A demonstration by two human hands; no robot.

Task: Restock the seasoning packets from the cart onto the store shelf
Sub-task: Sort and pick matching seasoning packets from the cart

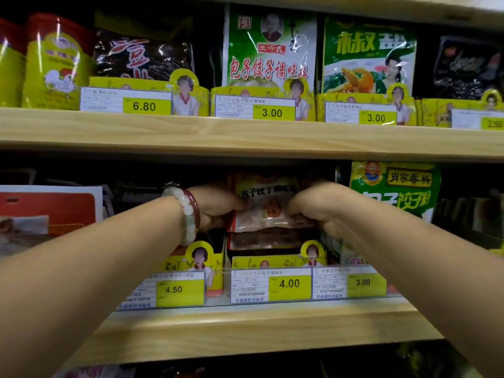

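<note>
Both hands, the left hand (218,207) and the right hand (317,205), pinch the clear plastic seasoning packet (268,208) by its sides, above the light wooden lower shelf (245,326), over the yellow 4.00 price tag (289,283).

Slot behind the 4.00 price tag (289,283) is tight — upper shelf board (245,137) overhead, green packet (395,186) right, red box (49,205) left w/ a dark gap between.

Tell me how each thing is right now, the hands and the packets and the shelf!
Left hand: grips the held packet's left edge.
Right hand: grips its right edge.
Seasoning packet: held upright above the 4.00 slot.
Packets below it: lying in the slot.
4.00 price tag: clipped on the shelf edge.
Green packet: standing upright.
</note>
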